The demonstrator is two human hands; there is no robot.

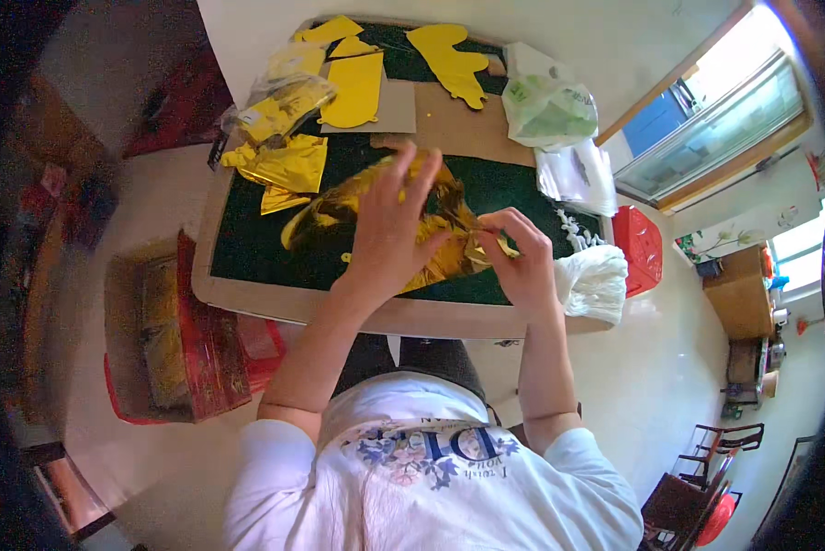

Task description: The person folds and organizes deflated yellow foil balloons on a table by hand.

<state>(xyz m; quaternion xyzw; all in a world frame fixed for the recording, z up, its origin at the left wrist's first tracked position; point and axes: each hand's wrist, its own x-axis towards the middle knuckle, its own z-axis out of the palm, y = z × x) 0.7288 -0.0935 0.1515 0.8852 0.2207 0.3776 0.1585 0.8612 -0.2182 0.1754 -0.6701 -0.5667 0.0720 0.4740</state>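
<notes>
A shiny gold foil sheet [447, 264], crumpled and reflective, lies on the dark green table cover [256, 234] in front of me. Over its middle, my left hand [387, 225] has its fingers spread; whether the palm touches the foil I cannot tell. At the foil's right edge, thumb and forefinger of my right hand [522, 255] pinch a gathered bit of it. Folded gold foil [288, 165] rests to the left. Farther back are a flat yellow cut-out [355, 87] with a rounded end and a wavy-edged yellow piece [449, 60].
Clear bags [279, 106] with yellow contents sit at the back left. A white-green plastic bag [548, 96], white packets [578, 179] and a bundle of white strands [594, 283] line the right side. A red stool [636, 250] stands beyond; a red-sided box [178, 340] is lower left.
</notes>
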